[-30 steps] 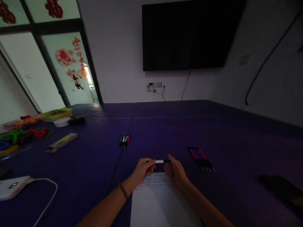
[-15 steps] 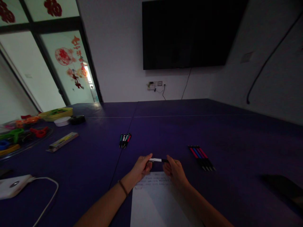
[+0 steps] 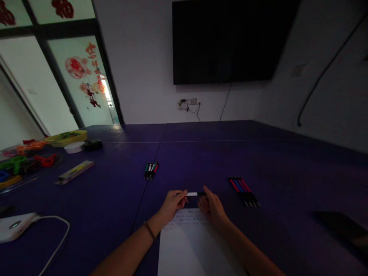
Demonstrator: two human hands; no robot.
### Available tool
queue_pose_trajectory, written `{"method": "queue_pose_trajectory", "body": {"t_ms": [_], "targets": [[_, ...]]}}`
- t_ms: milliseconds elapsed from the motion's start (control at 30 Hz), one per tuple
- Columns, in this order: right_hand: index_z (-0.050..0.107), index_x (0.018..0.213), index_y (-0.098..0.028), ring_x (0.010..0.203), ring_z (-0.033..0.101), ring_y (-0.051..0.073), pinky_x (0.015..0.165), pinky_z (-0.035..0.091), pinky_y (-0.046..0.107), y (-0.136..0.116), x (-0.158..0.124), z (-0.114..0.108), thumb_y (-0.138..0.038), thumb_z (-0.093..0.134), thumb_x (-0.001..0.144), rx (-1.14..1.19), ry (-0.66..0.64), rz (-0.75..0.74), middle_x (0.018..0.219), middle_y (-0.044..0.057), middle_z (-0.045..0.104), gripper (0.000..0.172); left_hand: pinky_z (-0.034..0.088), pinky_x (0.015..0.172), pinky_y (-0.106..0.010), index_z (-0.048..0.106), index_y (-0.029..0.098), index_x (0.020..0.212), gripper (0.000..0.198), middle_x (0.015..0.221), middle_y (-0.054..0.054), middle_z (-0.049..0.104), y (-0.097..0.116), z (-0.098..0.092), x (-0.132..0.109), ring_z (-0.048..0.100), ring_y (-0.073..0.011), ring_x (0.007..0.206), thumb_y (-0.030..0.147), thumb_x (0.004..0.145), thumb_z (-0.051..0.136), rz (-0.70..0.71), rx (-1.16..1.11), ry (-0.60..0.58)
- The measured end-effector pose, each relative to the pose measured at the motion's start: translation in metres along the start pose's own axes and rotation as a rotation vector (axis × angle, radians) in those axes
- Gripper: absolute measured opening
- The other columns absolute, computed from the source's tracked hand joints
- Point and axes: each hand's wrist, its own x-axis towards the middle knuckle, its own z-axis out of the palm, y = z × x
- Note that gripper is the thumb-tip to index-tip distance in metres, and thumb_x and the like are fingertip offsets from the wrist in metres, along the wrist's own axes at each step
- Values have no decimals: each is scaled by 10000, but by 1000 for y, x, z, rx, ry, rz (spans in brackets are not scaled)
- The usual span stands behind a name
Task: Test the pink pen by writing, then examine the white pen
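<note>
Both my hands hold one pen (image 3: 193,194) level above the top edge of a white sheet of paper (image 3: 189,245) with a few handwritten lines. My left hand (image 3: 172,204) pinches the pen's left end. My right hand (image 3: 212,207) grips its dark right end. The pen's white middle shows between the two hands. A row of red, blue and pink pens (image 3: 243,191) lies on the purple table (image 3: 258,161) to the right of my right hand. A smaller bunch of pens (image 3: 151,170) lies further back to the left.
At the left edge stand a tray of coloured plastic clips (image 3: 20,166), a yellow dish (image 3: 67,138), a white lid (image 3: 74,147) and a flat box (image 3: 75,172). A white device with a cable (image 3: 17,226) lies near left. A dark flat object (image 3: 342,230) lies at the right. A screen (image 3: 230,40) hangs on the wall.
The hands stay on the pen over the paper; the left fingers opened slightly half a second ago and have closed on the pen's end again. The view has shifted a little.
</note>
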Motion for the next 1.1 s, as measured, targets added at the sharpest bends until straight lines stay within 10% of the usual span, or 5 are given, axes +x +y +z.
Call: {"method": "queue_pose_trajectory", "body": {"t_ms": [600,1100], "targets": [[249,333,-200,296,229,46,333,113,225,1,-4,-1,-518,477,694,-178,-54,-183,287,-55,227,533,129,382,-233,474,146,390,589,288,19,342,5,-1,1,251,-47,295,676,633,392,-109,3,29],[231,357,-204,263,179,25,290,91,204,-5,-1,0,-493,583,630,-101,92,-31,292,-92,188,531,271,455,-214,626,118,778,345,515,21,495,1,1,2,393,-64,458,303,502,719,24,-93,72]]}}
